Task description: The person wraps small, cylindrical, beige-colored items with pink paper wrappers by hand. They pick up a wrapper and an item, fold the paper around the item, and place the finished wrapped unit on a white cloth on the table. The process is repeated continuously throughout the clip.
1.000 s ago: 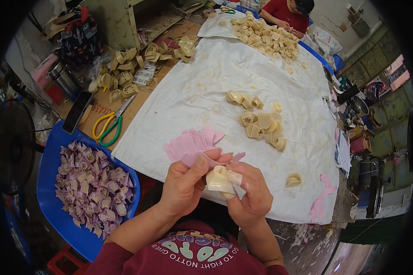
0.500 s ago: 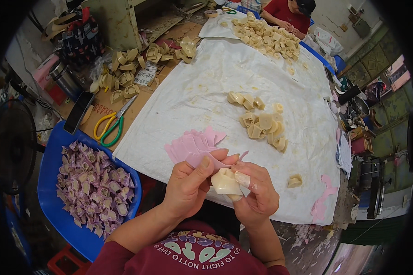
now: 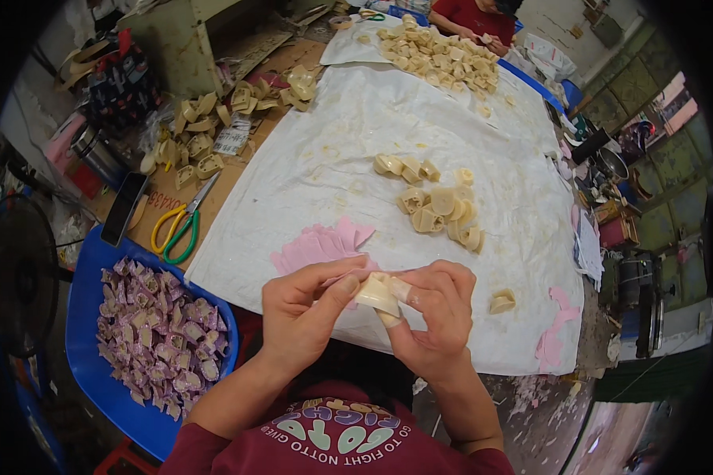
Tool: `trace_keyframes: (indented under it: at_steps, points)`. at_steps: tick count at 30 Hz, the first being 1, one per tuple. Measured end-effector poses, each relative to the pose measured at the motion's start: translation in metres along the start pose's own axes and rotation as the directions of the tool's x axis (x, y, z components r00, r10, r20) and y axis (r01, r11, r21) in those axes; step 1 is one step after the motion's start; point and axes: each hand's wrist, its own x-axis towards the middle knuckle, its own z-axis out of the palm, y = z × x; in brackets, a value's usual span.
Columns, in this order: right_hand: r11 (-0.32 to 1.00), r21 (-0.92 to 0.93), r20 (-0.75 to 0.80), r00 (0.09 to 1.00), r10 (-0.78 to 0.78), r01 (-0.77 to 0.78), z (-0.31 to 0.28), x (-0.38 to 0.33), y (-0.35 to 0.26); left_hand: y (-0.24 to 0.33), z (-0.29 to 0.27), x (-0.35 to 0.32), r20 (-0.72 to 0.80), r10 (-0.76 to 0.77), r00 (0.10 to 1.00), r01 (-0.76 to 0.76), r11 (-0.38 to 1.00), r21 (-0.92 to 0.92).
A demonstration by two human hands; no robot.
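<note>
My right hand [image 3: 436, 321] grips a cream plastic shoe heel [image 3: 379, 295] between thumb and fingers, just above the near edge of the table. Pinched in my left hand [image 3: 303, 313] is a thin pink piece of covering material [image 3: 353, 274], lying along the top edge of the heel. The fingers of both hands meet there and hide most of the piece. White tape wraps a fingertip of the right hand. Just beyond my left hand, a fanned stack of pink pieces [image 3: 318, 244] lies on the white cloth [image 3: 293, 182].
Cream heels [image 3: 444, 204] lie mid-table, one [image 3: 502, 301] at right, with a heap [image 3: 440, 59] at the far end near a person in red [image 3: 483, 20]. Pink scraps [image 3: 558, 328] lie at right. Left are scissors [image 3: 184, 222], a phone [image 3: 124, 207] and a blue tub [image 3: 154, 439] of purple-covered heels.
The pink piece, whose free end stuck out to the right, now lies against the heel's top edge. My left fingers have straightened over it. The whole view has shifted slightly.
</note>
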Motion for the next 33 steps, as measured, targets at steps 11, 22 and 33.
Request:
trace_keyframes:
  at_steps: [11, 22, 33]
  points:
    - [0.991, -0.117, 0.223, 0.971, 0.084, -0.059, -0.008, 0.006, -0.003, -0.012, -0.012, 0.002, 0.140, -0.312, 0.940, 0.332, 0.930, -0.157]
    - [0.999, 0.025, 0.181, 0.983, 0.036, -0.041, 0.000, -0.010, 0.020, -0.006, -0.024, 0.026, 0.257, -0.399, 0.880, 0.394, 0.916, 0.073]
    - [0.979, 0.153, 0.275, 0.957, 0.089, -0.135, 0.010, -0.018, 0.016, 0.016, -0.022, 0.046, 0.489, -0.413, 0.769, 0.119, 0.843, 0.525]
